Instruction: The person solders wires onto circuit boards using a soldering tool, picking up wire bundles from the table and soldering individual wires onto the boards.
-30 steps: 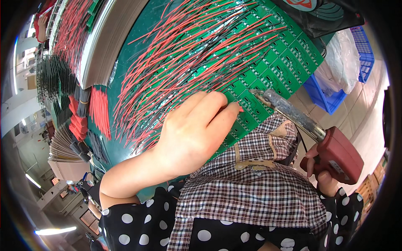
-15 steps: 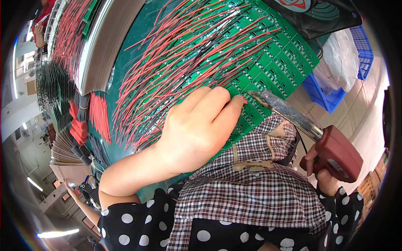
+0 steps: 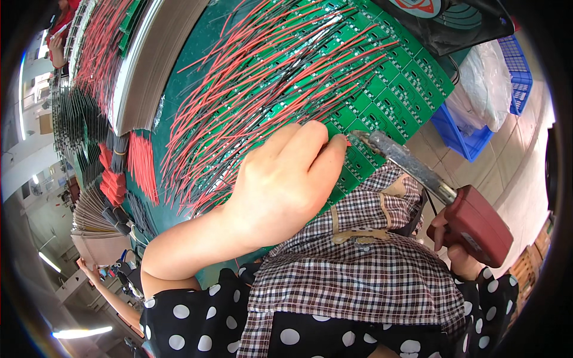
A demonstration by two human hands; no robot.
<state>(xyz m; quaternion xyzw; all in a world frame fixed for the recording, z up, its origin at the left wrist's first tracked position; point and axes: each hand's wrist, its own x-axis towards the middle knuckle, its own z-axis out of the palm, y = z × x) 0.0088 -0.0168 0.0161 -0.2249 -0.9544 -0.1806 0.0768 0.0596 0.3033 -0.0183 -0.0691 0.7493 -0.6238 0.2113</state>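
Note:
My left hand [image 3: 283, 179] is closed in a pinch over the near edge of a panel of green circuit boards [image 3: 391, 86]. A short bit of red wire [image 3: 348, 142] shows at its fingertips; the rest of that wire is hidden by the hand. My right hand [image 3: 456, 247] grips a soldering gun [image 3: 480, 227] with a dark red body and a long metal barrel. The gun's tip rests at the boards, just beside my left fingertips. Rows of red and black wires [image 3: 239, 107] stand up from the boards and lean left across them.
Stacked pale sheets [image 3: 158, 56] stand at the left, with bundles of red wires [image 3: 142, 167] near them. A black fan-like device [image 3: 453, 21] sits at the far right. Blue baskets [image 3: 465, 134] and a plastic bag [image 3: 486, 83] are beyond the right edge. Another person's arm [image 3: 110, 292] shows at left.
The soldering gun's body has shifted slightly left and down, its tip still beside my left fingertips. My left hand has barely moved. The other person's hand at left has moved a little left.

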